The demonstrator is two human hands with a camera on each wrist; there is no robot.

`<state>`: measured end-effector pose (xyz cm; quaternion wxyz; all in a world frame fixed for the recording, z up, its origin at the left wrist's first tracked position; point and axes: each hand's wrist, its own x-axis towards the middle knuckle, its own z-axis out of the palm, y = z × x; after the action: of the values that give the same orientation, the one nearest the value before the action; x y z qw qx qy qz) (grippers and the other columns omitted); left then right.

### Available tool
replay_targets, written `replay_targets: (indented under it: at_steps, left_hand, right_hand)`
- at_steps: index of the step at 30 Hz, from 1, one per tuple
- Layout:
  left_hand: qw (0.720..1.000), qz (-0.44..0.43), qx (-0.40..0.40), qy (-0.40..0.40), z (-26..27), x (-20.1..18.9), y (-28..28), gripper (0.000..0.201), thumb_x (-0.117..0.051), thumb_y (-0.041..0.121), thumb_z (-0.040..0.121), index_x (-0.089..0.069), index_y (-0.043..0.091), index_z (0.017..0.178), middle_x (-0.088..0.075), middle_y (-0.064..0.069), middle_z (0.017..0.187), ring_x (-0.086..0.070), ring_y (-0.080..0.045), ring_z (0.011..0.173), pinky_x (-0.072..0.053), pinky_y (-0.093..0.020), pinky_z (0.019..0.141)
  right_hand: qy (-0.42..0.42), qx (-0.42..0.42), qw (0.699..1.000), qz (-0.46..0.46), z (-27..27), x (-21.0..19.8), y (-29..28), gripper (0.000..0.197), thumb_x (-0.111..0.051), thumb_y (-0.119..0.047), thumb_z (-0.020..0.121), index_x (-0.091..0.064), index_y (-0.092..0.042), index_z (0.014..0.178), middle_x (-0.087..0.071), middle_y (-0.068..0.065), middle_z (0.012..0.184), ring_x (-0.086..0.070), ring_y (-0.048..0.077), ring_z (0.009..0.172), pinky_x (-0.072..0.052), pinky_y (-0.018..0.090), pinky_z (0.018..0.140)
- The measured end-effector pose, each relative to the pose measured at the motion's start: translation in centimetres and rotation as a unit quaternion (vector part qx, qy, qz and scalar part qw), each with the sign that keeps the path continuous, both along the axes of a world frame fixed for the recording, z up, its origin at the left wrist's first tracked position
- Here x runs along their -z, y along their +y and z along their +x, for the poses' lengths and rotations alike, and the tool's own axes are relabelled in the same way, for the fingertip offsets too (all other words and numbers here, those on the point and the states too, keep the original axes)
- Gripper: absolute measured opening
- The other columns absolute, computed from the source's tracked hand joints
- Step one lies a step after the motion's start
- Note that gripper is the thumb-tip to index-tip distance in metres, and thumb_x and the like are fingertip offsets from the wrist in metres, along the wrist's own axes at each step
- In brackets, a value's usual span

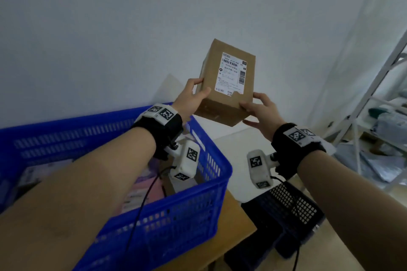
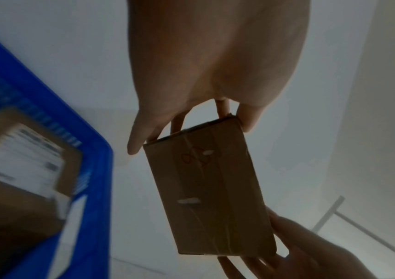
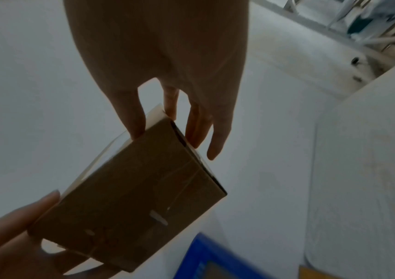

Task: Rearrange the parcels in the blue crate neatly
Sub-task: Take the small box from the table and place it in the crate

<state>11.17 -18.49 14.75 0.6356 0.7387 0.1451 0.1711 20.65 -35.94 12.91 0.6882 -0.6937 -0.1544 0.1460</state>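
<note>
I hold a brown cardboard parcel with a white shipping label up in the air, above and to the right of the blue crate. My left hand grips its lower left corner, thumb on the labelled face. My right hand grips the lower right corner. The left wrist view shows the parcel's taped underside between my left hand and my right hand. The right wrist view shows the same parcel held by my right hand and my left hand. Pinkish packets and a labelled box lie in the crate.
The crate stands on a wooden table. A black perforated basket sits low at the right, beside the table. A white metal rack with bags stands at the far right. A pale wall is behind.
</note>
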Motion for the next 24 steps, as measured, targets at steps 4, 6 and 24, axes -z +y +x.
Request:
replay_targets:
  at_steps: [4,6,24]
  left_hand:
    - [0.996,-0.056,-0.063,0.039,-9.0,0.2,3.1,0.067,-0.055,0.034,0.092,-0.021,0.023,0.148,-0.049,-0.003,0.138,-0.050,-0.025,0.120,-0.040,-0.048,0.102]
    - [0.994,-0.056,-0.076,0.062,-13.0,0.4,4.7,0.055,-0.048,0.033,0.097,-0.027,0.023,0.146,-0.045,0.002,0.140,-0.043,-0.022,0.124,-0.031,-0.050,0.105]
    - [0.931,-0.205,-0.283,0.100,-31.8,4.4,20.0,0.100,-0.078,0.032,0.071,-0.012,0.050,0.144,-0.042,-0.011,0.138,-0.050,-0.038,0.118,-0.044,-0.057,0.097]
  right_hand:
    - [-0.003,-0.073,0.997,-0.002,-7.3,-0.4,4.4,0.045,-0.063,-0.007,0.087,-0.045,-0.014,0.129,-0.065,0.011,0.105,-0.063,0.016,0.086,-0.053,0.030,0.066]
    - [-0.009,-0.103,0.995,-0.008,-10.2,-0.2,6.8,0.047,-0.063,-0.005,0.087,-0.045,-0.012,0.129,-0.065,0.011,0.101,-0.063,0.017,0.083,-0.054,0.028,0.060]
    - [0.010,-0.390,0.918,-0.071,-19.6,2.9,28.7,0.052,-0.065,-0.007,0.086,-0.046,-0.015,0.134,-0.066,0.011,0.109,-0.062,0.024,0.099,-0.053,0.041,0.085]
